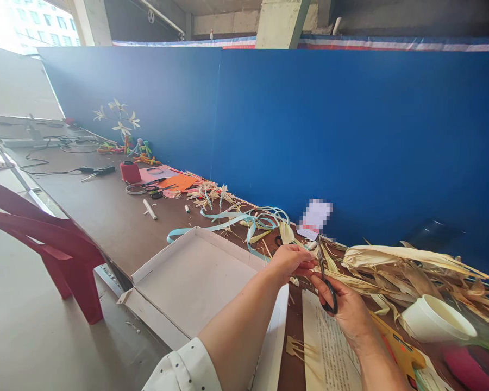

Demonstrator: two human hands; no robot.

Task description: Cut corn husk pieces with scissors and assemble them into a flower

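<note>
My left hand [290, 259] pinches a thin strip of dried corn husk [314, 255] above the brown table [106, 212]. My right hand [348, 309] grips black-handled scissors [327, 282], blades pointing up toward the pinched strip. A big pile of dried husks [407, 269] lies just right of both hands. A shallow white cardboard box lid [191, 277] sits left of my left forearm. A printed paper sheet [330, 347] lies under my right wrist.
A white plastic cup [436, 320] and a yellow glue gun [399, 350] lie at the right. Light-blue ribbon [236, 220], husk flowers [209, 193], a red spool [129, 171] and more scissors [157, 190] sit further back. A blue partition [330, 136] backs the table; red plastic chair [44, 239] stands left.
</note>
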